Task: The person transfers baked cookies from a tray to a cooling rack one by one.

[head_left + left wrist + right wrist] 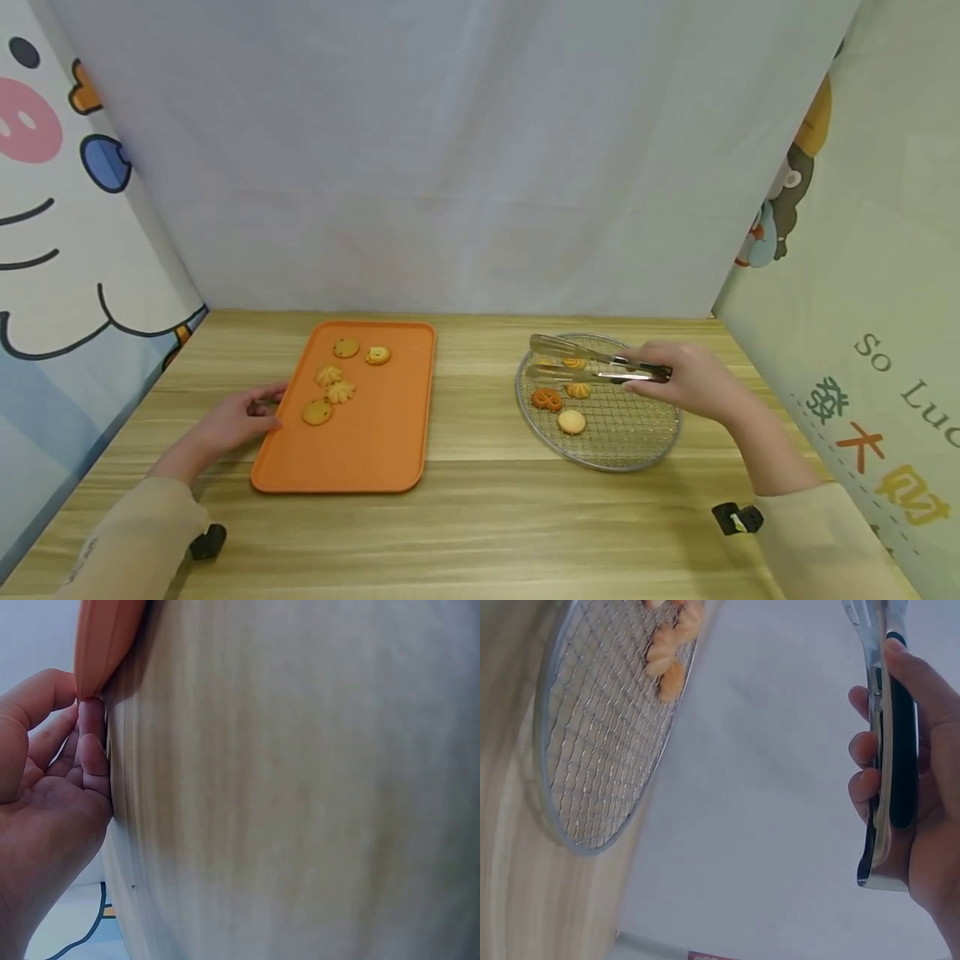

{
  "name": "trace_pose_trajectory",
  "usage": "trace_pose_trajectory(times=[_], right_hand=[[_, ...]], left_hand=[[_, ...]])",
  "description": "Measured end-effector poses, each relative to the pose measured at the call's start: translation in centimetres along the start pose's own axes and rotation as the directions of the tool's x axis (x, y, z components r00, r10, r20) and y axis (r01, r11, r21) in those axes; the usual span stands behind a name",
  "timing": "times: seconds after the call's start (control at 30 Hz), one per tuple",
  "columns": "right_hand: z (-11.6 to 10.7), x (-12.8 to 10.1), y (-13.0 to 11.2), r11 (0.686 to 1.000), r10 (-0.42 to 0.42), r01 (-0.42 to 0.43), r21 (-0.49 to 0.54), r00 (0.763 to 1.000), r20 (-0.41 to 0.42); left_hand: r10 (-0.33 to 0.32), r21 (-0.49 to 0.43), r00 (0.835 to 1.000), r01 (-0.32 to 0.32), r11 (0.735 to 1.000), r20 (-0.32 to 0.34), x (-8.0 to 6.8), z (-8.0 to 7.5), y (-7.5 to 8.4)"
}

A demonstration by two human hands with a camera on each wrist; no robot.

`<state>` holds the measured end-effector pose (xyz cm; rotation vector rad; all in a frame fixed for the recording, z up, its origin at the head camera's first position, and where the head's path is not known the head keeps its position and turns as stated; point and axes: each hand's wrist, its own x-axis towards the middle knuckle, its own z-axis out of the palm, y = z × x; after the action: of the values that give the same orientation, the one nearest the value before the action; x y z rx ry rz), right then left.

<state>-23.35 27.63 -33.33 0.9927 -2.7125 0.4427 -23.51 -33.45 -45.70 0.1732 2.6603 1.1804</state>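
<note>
My left hand [231, 423] holds the left edge of an orange tray [375, 450]; in the left wrist view its thumb and fingers pinch the tray rim [105, 645]. On the tray lie two round cookies [317, 411], two ridged shell-like cookies [341, 392] and a ring-shaped cookie [378, 356]. A pair of metal tongs [600, 377] with dark grips is in my right hand [693, 382], its arms spread, above a round wire rack [630, 429]. On the rack are a pretzel [547, 399], a pale round cookie [572, 422] and a ridged cookie [578, 390]; the tongs partly hide others behind them.
Tray and rack stand apart on a wood-grain table [480, 533], tray left, rack right. A pale curtain [465, 167] closes off the back. Printed panels flank the table on the left [67, 233] and right [870, 275].
</note>
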Motion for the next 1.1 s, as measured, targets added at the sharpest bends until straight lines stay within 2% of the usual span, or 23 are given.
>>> trace_pose_trajectory(times=[0.33, 0.7, 0.87, 1.1], right_hand=[[-0.2, 3.2, -2.9, 0.998, -0.054, 0.053, -0.021, 0.996, -0.070], [1.1, 7.0, -5.8, 0.996, -0.092, 0.093, -0.005, 0.983, -0.159], [2.1, 8.4, -7.1, 0.998, -0.059, 0.060, 0.007, 0.988, -0.141], [4.4, 10.1, -8.9, 0.998, 0.044, -0.041, 0.048, 0.996, -0.077]], left_hand=[[-0.012, 0.020, 1.000, 0.011, 1.000, 0.010, 0.0, -0.1, 0.4], [-0.010, 0.015, 1.000, 0.010, 1.000, 0.008, -0.2, -0.1, 0.4], [-0.016, 0.021, 1.000, 0.015, 1.000, 0.012, -0.2, -0.1, 0.4], [-0.021, 0.030, 1.000, 0.020, 0.999, 0.016, -0.1, -0.2, 0.2]])
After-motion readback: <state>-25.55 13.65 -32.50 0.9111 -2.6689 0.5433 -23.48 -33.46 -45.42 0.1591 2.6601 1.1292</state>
